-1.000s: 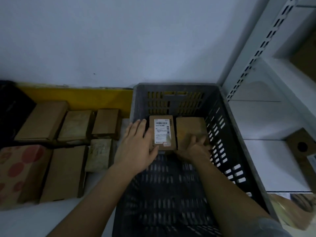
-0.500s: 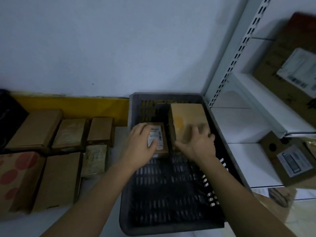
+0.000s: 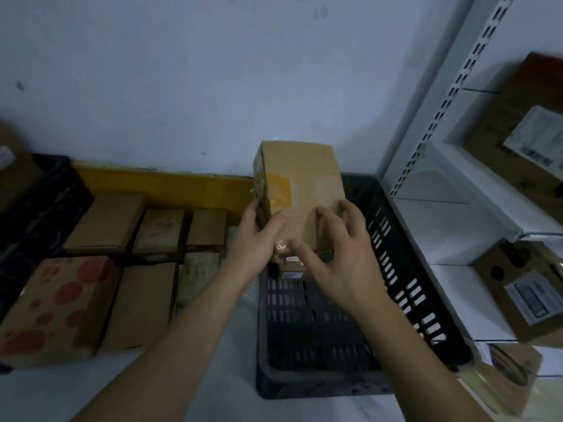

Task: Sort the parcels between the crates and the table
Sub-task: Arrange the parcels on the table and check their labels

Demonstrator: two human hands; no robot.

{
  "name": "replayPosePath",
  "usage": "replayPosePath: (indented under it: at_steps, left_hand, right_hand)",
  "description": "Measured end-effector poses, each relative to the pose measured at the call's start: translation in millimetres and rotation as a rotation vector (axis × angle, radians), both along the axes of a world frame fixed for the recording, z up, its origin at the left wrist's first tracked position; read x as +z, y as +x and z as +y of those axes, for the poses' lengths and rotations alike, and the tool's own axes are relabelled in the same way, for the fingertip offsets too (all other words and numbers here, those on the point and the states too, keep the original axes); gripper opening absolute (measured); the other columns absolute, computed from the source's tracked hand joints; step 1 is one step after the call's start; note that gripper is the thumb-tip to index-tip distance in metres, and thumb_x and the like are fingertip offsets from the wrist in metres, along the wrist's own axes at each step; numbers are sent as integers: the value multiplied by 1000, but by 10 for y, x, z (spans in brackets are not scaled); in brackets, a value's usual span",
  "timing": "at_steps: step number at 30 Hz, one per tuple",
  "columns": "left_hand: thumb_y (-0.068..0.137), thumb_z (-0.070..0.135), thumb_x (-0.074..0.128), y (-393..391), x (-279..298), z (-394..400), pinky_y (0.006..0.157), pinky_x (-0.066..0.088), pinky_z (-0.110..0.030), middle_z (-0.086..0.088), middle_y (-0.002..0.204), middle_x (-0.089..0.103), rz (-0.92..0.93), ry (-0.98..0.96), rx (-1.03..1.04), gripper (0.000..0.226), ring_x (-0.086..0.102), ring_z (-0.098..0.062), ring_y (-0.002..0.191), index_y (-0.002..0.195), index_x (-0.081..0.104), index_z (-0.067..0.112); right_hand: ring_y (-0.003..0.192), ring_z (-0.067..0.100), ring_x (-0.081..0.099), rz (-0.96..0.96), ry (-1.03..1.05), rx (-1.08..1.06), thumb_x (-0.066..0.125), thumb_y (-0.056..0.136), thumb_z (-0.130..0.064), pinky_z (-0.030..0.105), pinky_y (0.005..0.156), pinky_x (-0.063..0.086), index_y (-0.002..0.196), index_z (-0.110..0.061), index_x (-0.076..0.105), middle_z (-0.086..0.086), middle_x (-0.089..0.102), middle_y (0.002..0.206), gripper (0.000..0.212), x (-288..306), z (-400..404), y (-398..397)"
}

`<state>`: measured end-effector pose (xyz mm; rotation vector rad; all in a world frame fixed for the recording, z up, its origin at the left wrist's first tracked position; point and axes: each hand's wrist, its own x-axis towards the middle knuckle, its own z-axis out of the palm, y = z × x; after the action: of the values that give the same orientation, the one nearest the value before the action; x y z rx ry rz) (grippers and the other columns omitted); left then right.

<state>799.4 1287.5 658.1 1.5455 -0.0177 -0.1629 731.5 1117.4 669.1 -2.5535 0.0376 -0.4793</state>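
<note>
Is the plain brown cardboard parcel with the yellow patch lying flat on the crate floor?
No, both hands hold the brown cardboard parcel upright above the dark plastic crate.

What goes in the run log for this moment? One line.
phase: lifting | both hands: left hand and right hand grip brown parcel | above: dark crate | small parcel remains inside

Dim white wall [image 3: 182, 71], slotted shelving [image 3: 451, 95]

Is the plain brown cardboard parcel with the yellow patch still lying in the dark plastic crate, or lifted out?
Lifted: the brown cardboard parcel stands on end above the dark plastic crate, held by left hand and right hand.
</note>
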Motion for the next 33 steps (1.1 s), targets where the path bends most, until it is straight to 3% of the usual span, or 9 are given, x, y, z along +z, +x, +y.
replayPosePath:
  at_steps: [4,9,13,16,19,21,24,27,33]
  left_hand:
    - [76,74,68,-31,16,448,89,60,-42,10,130,72,39,-8,133,77,72,-18,116,146,56,43]
    - [83,62,69,-100,3,851,101,56,-67,5,119,79,134,-69,271,49,75,-26,113,127,71,38]
    - [103,45,63,-216,-71,1045,88,62,-46,5,117,80,123,-41,320,29,77,-20,108,127,72,33]
    - [106,38,60,-250,-100,1172,74,61,-33,8,109,81,140,-45,390,23,78,-13,97,124,72,31]
    - [105,43,61,-201,-120,1356,81,60,-35,8,111,80,168,0,436,16,77,-13,99,116,71,37]
    - [98,62,62,-174,-157,1534,95,59,-40,8,129,73,193,75,398,42,73,-15,112,134,65,41]
    - [86,88,56,-99,-255,1791,120,42,-50,10,160,50,225,300,331,98,52,-23,144,166,29,40]
    - [89,88,44,0,-425,2093,128,28,-49,4,176,23,155,561,331,106,25,-25,161,171,13,29]
    - [96,83,37,186,-728,2841,129,27,-50,0,178,13,61,848,220,99,19,-24,162,171,11,24]
  right_hand:
    - [144,18,46,-20,192,68,68,98,-61,38,111,52,161,-29,40,-7,23,171,76,65,183,136]
    - [135,15,56,220,379,201,64,97,-67,33,107,50,162,-37,35,-7,52,155,77,60,397,441]
    - [111,-6,63,379,535,347,68,97,-65,13,86,49,142,-53,42,-29,63,126,54,-41,623,563]
    - [114,-4,65,471,628,404,70,92,-71,33,103,56,145,-55,45,-31,65,127,60,-124,781,637]
    - [113,1,67,485,674,433,71,95,-66,46,106,59,153,-47,45,-28,66,128,66,-154,982,744]
    - [114,3,68,458,702,431,71,98,-60,47,105,60,152,-45,46,-25,68,127,62,-208,1134,833]
    - [123,9,67,404,720,388,70,100,-57,43,106,58,156,-44,44,-18,68,136,63,-345,1371,1000]
    - [131,19,62,399,697,273,65,101,-60,45,111,54,167,-34,32,-6,61,148,78,-521,1619,1239]
    - [140,31,56,424,539,93,55,101,-68,49,109,53,171,-32,14,0,50,161,88,-958,2244,1660]
